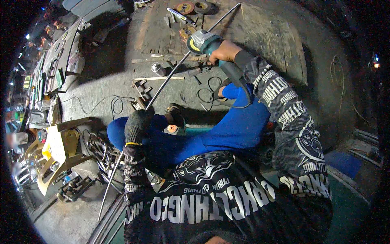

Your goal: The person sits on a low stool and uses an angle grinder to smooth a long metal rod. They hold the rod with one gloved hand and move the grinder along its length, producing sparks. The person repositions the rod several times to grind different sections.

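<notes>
My left hand [137, 126], in a dark knitted glove, is closed around a long thin metal rod [166, 83]. The rod slants from beside my left arm up to the far boards. My right hand [225, 53] has no glove on its fingers and grips a teal angle grinder [232, 73]. The grinder's guard and yellowish disc [195, 44] are up against the rod, with a faint orange glow beside them. Whether the disc's edge touches the rod I cannot tell.
Worn wooden boards [276, 40] lie ahead, with loose grinding discs [185, 8] and a white-and-blue marker [177, 14]. Nearer are a spray can [157, 68], metal brackets [142, 89] and a looped black cable [209, 94]. A cream plastic chair [59, 148] lies at left beside coiled cables [99, 146].
</notes>
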`<state>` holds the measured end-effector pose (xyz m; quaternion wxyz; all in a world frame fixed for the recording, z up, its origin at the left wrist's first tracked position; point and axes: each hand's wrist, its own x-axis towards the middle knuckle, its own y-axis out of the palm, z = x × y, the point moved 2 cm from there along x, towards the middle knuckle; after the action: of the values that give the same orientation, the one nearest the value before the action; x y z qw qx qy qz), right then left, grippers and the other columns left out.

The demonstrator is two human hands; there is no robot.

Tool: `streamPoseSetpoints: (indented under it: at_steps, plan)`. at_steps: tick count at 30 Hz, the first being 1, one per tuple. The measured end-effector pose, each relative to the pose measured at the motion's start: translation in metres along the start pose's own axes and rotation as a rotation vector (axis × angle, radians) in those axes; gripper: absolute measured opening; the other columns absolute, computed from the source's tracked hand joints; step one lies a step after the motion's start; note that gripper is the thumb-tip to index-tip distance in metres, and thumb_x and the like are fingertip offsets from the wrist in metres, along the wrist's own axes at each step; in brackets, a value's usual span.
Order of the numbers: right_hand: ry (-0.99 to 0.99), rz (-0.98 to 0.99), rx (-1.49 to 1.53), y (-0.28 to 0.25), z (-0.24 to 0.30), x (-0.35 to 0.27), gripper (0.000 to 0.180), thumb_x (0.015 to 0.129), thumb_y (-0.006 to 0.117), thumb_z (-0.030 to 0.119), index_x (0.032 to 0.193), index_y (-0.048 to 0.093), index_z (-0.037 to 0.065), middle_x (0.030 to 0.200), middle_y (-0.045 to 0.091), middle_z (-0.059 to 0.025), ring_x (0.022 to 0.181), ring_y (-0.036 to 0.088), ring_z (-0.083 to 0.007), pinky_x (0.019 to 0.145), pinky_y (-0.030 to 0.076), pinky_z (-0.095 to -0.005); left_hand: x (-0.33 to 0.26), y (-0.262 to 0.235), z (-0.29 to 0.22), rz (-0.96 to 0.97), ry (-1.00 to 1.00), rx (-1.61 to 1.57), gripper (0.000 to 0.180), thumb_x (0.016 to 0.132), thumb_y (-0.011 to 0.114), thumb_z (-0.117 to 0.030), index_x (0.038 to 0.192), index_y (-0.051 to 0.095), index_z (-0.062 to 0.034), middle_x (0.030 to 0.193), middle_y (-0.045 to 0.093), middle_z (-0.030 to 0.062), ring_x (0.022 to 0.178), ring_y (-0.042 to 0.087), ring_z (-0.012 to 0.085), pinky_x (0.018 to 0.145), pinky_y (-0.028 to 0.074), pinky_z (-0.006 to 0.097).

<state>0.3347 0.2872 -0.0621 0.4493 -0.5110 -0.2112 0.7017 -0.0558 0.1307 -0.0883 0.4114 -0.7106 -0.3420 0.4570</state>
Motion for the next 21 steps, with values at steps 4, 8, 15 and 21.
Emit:
streamPoseSetpoints:
  at_steps: [4, 8, 15, 21]
  plan:
    - [0.005, -0.043, -0.018, -0.005, -0.016, 0.007, 0.049, 0.053, 0.081, 0.043, 0.079, 0.072, 0.002, 0.083, 0.07, -0.0218, 0.074, 0.067, -0.0328, 0.07, 0.053, -0.0394, -0.01, -0.002, -0.005, -0.031, -0.086, -0.054, 0.043, 0.091, 0.055, -0.04, 0.086, 0.068, 0.0007, 0.082, 0.066, 0.0255, 0.081, 0.065, 0.0448, 0.07, 0.05, 0.051]
    - [-0.006, -0.048, 0.034, -0.017, -0.029, 0.009, 0.048, 0.053, 0.08, 0.043, 0.079, 0.073, 0.004, 0.082, 0.07, -0.0209, 0.072, 0.067, -0.0314, 0.068, 0.054, -0.0384, -0.017, -0.002, -0.009, -0.061, -0.176, -0.091, 0.042, 0.091, 0.056, -0.04, 0.084, 0.067, 0.0003, 0.08, 0.065, 0.0254, 0.08, 0.064, 0.0448, 0.069, 0.049, 0.051]
    - [0.037, -0.087, 0.001, -0.04, -0.042, 0.01, 0.04, 0.053, 0.08, 0.04, 0.076, 0.075, 0.008, 0.081, 0.07, -0.0183, 0.07, 0.066, -0.0283, 0.067, 0.054, -0.0375, -0.035, -0.001, -0.009, -0.101, -0.277, -0.151, 0.042, 0.091, 0.057, -0.04, 0.081, 0.066, -0.0002, 0.077, 0.064, 0.0251, 0.076, 0.064, 0.0447, 0.066, 0.048, 0.051]
    - [0.109, -0.097, 0.077, -0.078, -0.079, 0.085, 0.037, 0.053, 0.083, 0.034, 0.07, 0.073, 0.003, 0.079, 0.07, -0.0125, 0.068, 0.064, -0.0241, 0.066, 0.052, -0.0356, -0.001, -0.016, -0.01, -0.07, -0.373, -0.183, 0.042, 0.091, 0.058, -0.04, 0.078, 0.066, -0.0007, 0.075, 0.064, 0.0249, 0.074, 0.063, 0.0447, 0.063, 0.047, 0.051]
